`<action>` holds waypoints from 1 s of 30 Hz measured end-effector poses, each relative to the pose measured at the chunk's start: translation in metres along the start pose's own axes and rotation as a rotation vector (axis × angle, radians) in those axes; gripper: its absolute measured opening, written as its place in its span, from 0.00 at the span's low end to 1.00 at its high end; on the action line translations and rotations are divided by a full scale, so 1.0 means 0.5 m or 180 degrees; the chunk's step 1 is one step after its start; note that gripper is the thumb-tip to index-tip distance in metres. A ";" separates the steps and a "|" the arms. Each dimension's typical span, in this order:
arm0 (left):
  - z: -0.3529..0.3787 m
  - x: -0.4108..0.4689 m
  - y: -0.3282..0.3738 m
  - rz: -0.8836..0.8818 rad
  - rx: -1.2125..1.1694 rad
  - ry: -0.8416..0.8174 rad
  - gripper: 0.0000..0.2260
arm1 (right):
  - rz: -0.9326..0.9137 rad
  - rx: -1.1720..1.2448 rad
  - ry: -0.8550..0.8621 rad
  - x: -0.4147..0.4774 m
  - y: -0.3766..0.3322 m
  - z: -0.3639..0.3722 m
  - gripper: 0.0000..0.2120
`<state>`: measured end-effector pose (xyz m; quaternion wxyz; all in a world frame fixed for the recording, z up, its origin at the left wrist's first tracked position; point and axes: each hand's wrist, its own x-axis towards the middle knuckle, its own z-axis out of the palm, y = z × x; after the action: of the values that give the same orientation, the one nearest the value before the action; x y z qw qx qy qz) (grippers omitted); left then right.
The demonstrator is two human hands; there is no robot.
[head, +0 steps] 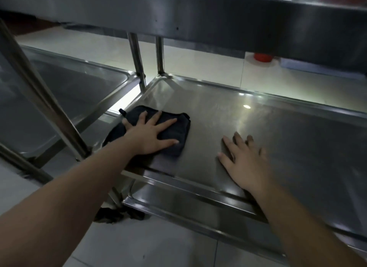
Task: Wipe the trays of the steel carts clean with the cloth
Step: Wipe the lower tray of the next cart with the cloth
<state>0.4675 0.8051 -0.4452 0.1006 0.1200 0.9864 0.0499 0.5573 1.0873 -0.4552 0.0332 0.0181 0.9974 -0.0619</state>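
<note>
my left hand [148, 132] spread flat, pressing the dark folded cloth [174, 127] near the left edge of the steel cart's tray [288, 131], my right hand [245, 162] open, fingers splayed, palm down by the tray's near edge, second cart's tray [65, 88] just beside on the left

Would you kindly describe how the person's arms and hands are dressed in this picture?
Both forearms are bare, with no sleeves in view. The left hand and right hand wear no gloves, and no rings, watch or bracelets are visible.
</note>
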 end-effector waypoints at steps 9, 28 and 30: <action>-0.019 0.179 0.031 0.0035 0.0171 0.0229 0.40 | -0.0112 -0.0050 0.0060 -0.054 -0.030 0.033 0.34; 0.015 0.254 0.421 0.0748 0.0104 0.0094 0.37 | -0.0121 0.0218 0.0014 -0.048 -0.027 0.029 0.32; 0.008 0.252 0.384 0.0689 0.0093 0.0176 0.36 | -0.0121 0.0225 0.0020 -0.048 -0.024 0.030 0.33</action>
<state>0.3922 1.0218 -0.4489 0.0657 0.2259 0.9707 0.0493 0.5816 1.0730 -0.4670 0.0282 0.0005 0.9948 -0.0977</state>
